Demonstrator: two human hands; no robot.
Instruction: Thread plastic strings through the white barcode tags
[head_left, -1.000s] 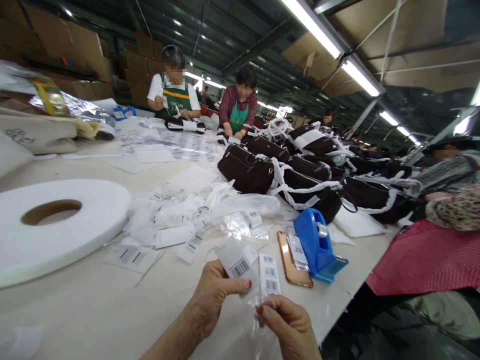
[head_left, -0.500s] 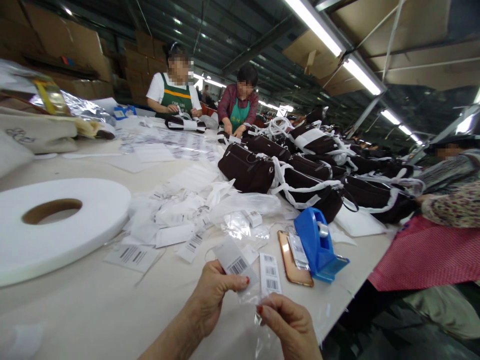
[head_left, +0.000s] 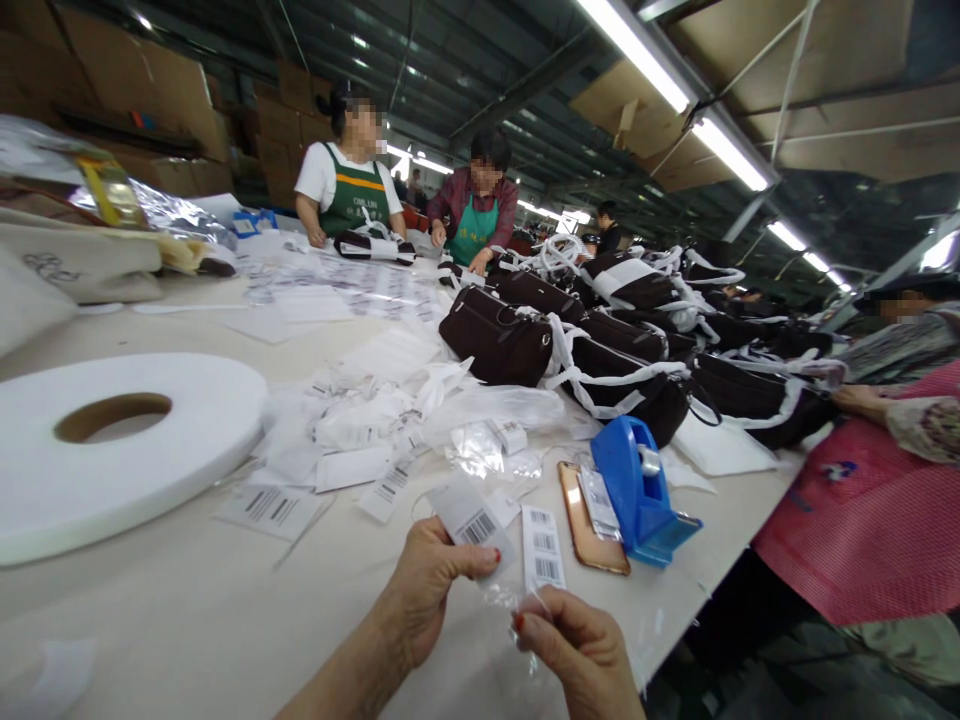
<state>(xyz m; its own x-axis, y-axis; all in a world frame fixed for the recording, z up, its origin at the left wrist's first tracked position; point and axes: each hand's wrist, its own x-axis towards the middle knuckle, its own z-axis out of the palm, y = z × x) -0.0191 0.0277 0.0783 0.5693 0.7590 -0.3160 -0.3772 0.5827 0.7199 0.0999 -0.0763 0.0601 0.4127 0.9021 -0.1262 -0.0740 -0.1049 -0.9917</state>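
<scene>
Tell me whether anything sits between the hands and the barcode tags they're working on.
Nothing visible does. The left hand has its grip pinched on the white paper barcode tag, and the right hand pinches the clear plastic sleeve beside a second white barcode tag.

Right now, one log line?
left hand: holds barcode tag | right hand: pinches clear sleeve | nearby: blue tape dispenser, phone

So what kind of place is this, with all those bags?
Probably a bag factory's packing floor: rows of dark handbags on a long worktable, barcode tags scattered across it, cardboard boxes stacked behind the aproned workers.
</scene>
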